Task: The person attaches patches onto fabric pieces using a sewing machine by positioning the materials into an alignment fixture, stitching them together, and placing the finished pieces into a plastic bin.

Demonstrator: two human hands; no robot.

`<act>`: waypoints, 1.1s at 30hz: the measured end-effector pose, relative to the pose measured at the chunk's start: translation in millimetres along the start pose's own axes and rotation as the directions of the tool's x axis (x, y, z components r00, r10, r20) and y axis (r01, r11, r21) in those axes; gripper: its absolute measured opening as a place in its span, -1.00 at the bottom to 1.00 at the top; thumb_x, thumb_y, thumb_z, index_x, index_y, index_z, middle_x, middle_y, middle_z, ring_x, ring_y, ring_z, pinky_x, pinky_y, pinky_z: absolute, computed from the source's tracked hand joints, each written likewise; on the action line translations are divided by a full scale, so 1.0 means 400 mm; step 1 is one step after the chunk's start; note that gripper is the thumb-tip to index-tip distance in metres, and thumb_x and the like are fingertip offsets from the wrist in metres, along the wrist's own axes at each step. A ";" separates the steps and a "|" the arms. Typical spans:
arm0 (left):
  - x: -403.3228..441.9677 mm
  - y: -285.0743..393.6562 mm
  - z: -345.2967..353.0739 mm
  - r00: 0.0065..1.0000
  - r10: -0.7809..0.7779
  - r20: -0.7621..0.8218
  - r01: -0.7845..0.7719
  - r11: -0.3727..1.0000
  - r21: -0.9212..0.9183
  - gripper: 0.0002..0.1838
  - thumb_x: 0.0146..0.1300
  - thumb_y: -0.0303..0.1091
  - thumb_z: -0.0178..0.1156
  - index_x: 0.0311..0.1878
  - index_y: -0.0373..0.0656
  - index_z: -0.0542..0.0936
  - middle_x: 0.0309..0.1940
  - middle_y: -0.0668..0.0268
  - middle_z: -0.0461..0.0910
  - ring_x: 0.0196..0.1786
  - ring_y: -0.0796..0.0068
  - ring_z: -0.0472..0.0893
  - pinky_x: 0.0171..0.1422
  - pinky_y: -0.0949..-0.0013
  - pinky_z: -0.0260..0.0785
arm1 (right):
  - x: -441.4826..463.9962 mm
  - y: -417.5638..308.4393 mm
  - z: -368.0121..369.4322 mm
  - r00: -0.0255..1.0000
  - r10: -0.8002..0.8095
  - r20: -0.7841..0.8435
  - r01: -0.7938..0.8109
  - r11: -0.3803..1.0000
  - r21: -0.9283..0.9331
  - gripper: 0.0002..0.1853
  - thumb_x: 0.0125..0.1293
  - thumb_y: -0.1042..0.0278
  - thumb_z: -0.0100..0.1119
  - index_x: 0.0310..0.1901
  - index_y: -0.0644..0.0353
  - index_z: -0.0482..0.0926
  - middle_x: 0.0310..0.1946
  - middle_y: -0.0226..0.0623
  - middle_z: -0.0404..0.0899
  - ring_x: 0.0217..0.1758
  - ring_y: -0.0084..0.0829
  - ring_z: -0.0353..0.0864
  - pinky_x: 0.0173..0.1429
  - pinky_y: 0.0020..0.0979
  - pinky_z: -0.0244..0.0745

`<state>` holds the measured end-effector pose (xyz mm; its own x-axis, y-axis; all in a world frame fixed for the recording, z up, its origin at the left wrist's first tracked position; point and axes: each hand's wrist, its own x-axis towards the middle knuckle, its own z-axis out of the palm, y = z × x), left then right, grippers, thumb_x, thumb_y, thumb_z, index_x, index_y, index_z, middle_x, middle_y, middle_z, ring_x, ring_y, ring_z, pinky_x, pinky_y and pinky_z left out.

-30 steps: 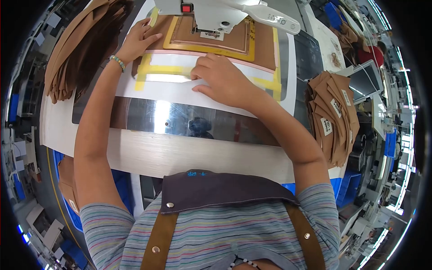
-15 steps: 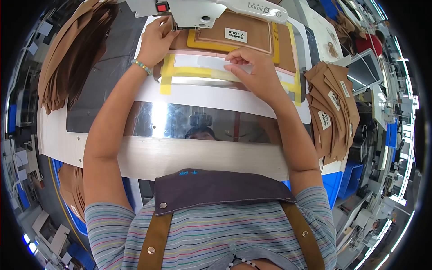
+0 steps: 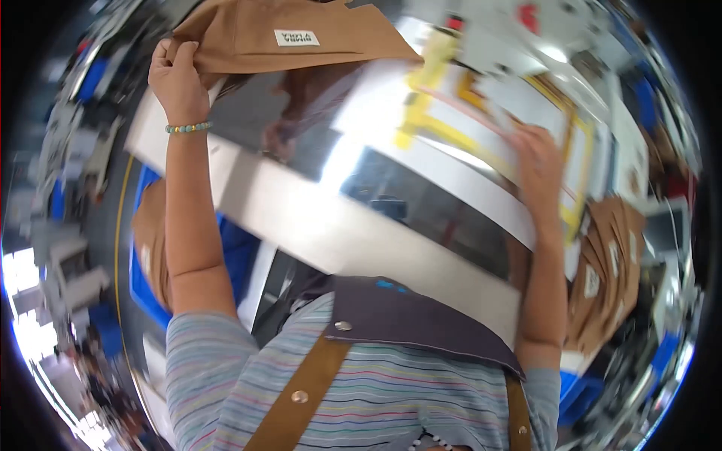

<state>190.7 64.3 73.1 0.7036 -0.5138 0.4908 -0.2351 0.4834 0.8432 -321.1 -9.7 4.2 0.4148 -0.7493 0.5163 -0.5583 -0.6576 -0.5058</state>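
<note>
As brown fabric (image 3: 259,56) extends left-to-right, sharp corner (image 3: 404,52) pointing right

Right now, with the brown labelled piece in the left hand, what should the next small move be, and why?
I'd probably bring the right hand across to steady the right end of the brown labelled piece: the left hand grips only its left end, and the right hand, though blurred, is clearly apart from it, near the yellow tape.

The left hand (image 3: 179,81) holds a labelled brown panel (image 3: 293,22).
</note>
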 end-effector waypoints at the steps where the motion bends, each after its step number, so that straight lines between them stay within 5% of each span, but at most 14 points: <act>1: 0.015 0.050 -0.103 0.996 0.044 -0.077 -0.042 0.999 0.024 -0.84 0.23 -0.61 0.31 -0.37 -0.15 0.54 -0.47 0.56 0.45 -0.42 0.76 0.33 -0.31 0.54 0.19 | -0.001 -0.020 -0.011 0.999 0.030 -0.029 -0.030 0.999 -0.011 -0.83 0.45 0.41 0.23 -0.09 0.33 0.71 -0.13 -0.14 0.70 -0.03 -0.16 0.69 0.14 -0.27 0.54; 4: -0.021 0.218 -0.367 0.947 0.089 -0.310 -0.041 0.986 0.160 -0.89 0.19 -0.64 0.28 -0.28 -0.20 0.60 -0.34 0.43 0.58 -0.28 0.56 0.58 -0.19 0.45 0.45 | -0.012 -0.015 -0.032 0.969 0.242 -0.043 -0.237 0.966 0.104 -0.79 0.50 0.45 0.21 0.05 0.36 0.69 -0.03 -0.24 0.71 0.04 -0.46 0.65 0.21 -0.45 0.49; 5: -0.026 0.226 -0.514 0.923 0.186 -0.338 -0.034 0.912 0.410 -0.89 0.18 -0.61 0.28 -0.23 -0.22 0.63 -0.25 0.34 0.63 -0.18 0.43 0.66 -0.12 0.34 0.54 | -0.013 -0.034 -0.027 0.950 0.306 -0.062 -0.291 0.939 0.183 -0.79 0.51 0.43 0.22 0.06 0.36 0.69 -0.03 -0.27 0.71 0.04 -0.50 0.64 0.20 -0.47 0.49; 6: -0.071 0.275 -0.545 0.871 0.114 -0.478 0.017 0.965 0.261 -0.87 0.17 -0.61 0.28 -0.21 -0.23 0.63 -0.22 0.28 0.64 -0.15 0.36 0.67 -0.10 0.28 0.56 | -0.013 -0.046 -0.026 0.924 0.373 -0.082 -0.343 0.904 0.255 -0.79 0.52 0.42 0.23 0.06 0.35 0.68 -0.03 -0.29 0.71 0.04 -0.54 0.62 0.20 -0.49 0.48; 7: -0.109 0.276 -0.667 0.873 0.231 -0.430 -0.007 0.887 0.461 -0.88 0.15 -0.62 0.24 -0.23 -0.26 0.61 -0.23 0.25 0.63 -0.16 0.35 0.67 -0.11 0.28 0.57 | -0.015 -0.039 -0.027 0.923 0.381 -0.059 -0.353 0.896 0.267 -0.79 0.52 0.41 0.23 0.06 0.35 0.68 -0.03 -0.31 0.70 0.04 -0.55 0.62 0.20 -0.50 0.48; 9: -0.225 0.314 -0.726 0.733 0.178 -0.657 0.117 0.918 0.379 -0.92 0.14 -0.61 0.19 -0.27 -0.30 0.56 -0.26 0.26 0.61 -0.20 0.39 0.64 -0.11 0.31 0.53 | -0.020 -0.014 -0.030 0.918 0.397 -0.006 -0.379 0.880 0.288 -0.79 0.53 0.40 0.25 0.06 0.34 0.68 -0.04 -0.34 0.69 0.03 -0.58 0.61 0.19 -0.51 0.47; 13: -0.469 0.273 -0.911 0.580 0.384 -0.719 0.270 0.742 0.614 -0.93 0.13 -0.61 0.13 -0.29 -0.31 0.53 -0.30 0.30 0.56 -0.29 0.49 0.51 -0.18 0.33 0.46 | -0.020 -0.019 -0.032 0.934 0.353 0.047 -0.350 0.885 0.306 -0.80 0.52 0.40 0.26 0.04 0.33 0.68 -0.08 -0.36 0.68 0.00 -0.61 0.60 0.18 -0.54 0.46; 18: -0.649 0.173 -1.166 0.410 0.313 -0.857 0.606 0.609 0.512 -0.79 0.10 -0.50 0.24 -0.17 -0.33 0.61 -0.26 0.18 0.64 -0.24 0.33 0.63 -0.05 0.31 0.53 | -0.020 -0.022 -0.027 0.946 0.318 0.069 -0.322 0.886 0.334 -0.81 0.52 0.40 0.25 0.03 0.32 0.69 -0.11 -0.36 0.69 -0.02 -0.61 0.59 0.17 -0.54 0.46; 19: -0.647 0.183 -1.154 0.413 0.321 -0.852 0.779 0.361 0.513 -0.58 0.12 -0.30 0.40 0.00 -0.36 0.64 0.05 -0.08 0.65 0.11 0.07 0.66 0.27 0.10 0.49 | -0.019 -0.024 -0.028 0.950 0.302 0.080 -0.312 0.900 0.305 -0.81 0.51 0.40 0.26 0.03 0.31 0.70 -0.12 -0.36 0.70 -0.02 -0.61 0.59 0.16 -0.53 0.46; 22: -0.590 0.194 -0.981 0.553 0.686 -0.473 0.792 -0.258 0.553 -0.38 0.18 -0.06 0.45 0.19 -0.32 0.63 0.38 -0.25 0.43 0.50 -0.09 0.37 0.55 -0.12 0.20 | -0.017 -0.037 -0.030 0.955 0.278 0.104 -0.294 0.931 0.218 -0.80 0.50 0.39 0.26 0.02 0.30 0.71 -0.14 -0.35 0.70 -0.03 -0.60 0.59 0.15 -0.50 0.48; 24: -0.529 0.205 -0.958 0.771 0.595 -0.228 0.484 -0.315 0.816 -0.33 0.28 0.14 0.37 0.30 -0.14 0.63 0.52 -0.21 0.26 0.62 -0.11 0.15 0.59 -0.21 0.08 | -0.013 -0.059 -0.031 0.955 0.281 0.098 -0.294 0.942 0.164 -0.80 0.49 0.38 0.26 0.02 0.30 0.71 -0.15 -0.35 0.70 -0.04 -0.60 0.59 0.14 -0.48 0.49; 26: -0.449 0.195 -0.841 0.930 0.353 -0.101 0.239 -0.374 0.896 -0.45 0.42 0.03 0.25 0.31 -0.12 0.63 0.56 -0.07 0.26 0.62 -0.14 0.17 0.59 -0.20 0.11 | -0.013 -0.068 -0.033 0.951 0.295 0.088 -0.306 0.940 0.152 -0.79 0.49 0.39 0.26 0.02 0.31 0.71 -0.14 -0.36 0.71 -0.05 -0.60 0.60 0.14 -0.48 0.49; 31: -0.357 0.093 -0.611 0.929 -0.219 0.299 -0.305 0.007 0.952 -0.56 0.48 -0.14 0.10 0.32 -0.07 0.61 0.41 0.09 0.51 0.51 -0.04 0.38 0.60 -0.11 0.10 | -0.012 -0.017 -0.047 0.929 0.359 0.096 -0.371 0.892 0.256 -0.78 0.48 0.39 0.27 0.03 0.32 0.71 -0.14 -0.36 0.71 -0.06 -0.61 0.62 0.15 -0.52 0.49; 33: -0.370 -0.020 -0.662 0.889 -0.447 0.096 -0.123 -0.031 0.992 -0.56 0.49 -0.18 0.02 0.31 -0.10 0.61 0.33 0.09 0.58 0.44 0.02 0.47 0.55 -0.12 0.15 | 0.002 -0.027 -0.065 0.930 0.360 0.075 -0.366 0.890 0.272 -0.78 0.47 0.38 0.28 0.02 0.32 0.71 -0.15 -0.37 0.72 -0.07 -0.62 0.63 0.14 -0.53 0.50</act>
<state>266.1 324.3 -64.4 0.6665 -0.7411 0.0808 -0.7442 -0.6549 0.1314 -333.5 -1.3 28.0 0.2392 -0.9393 0.2460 -0.4529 -0.3321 -0.8274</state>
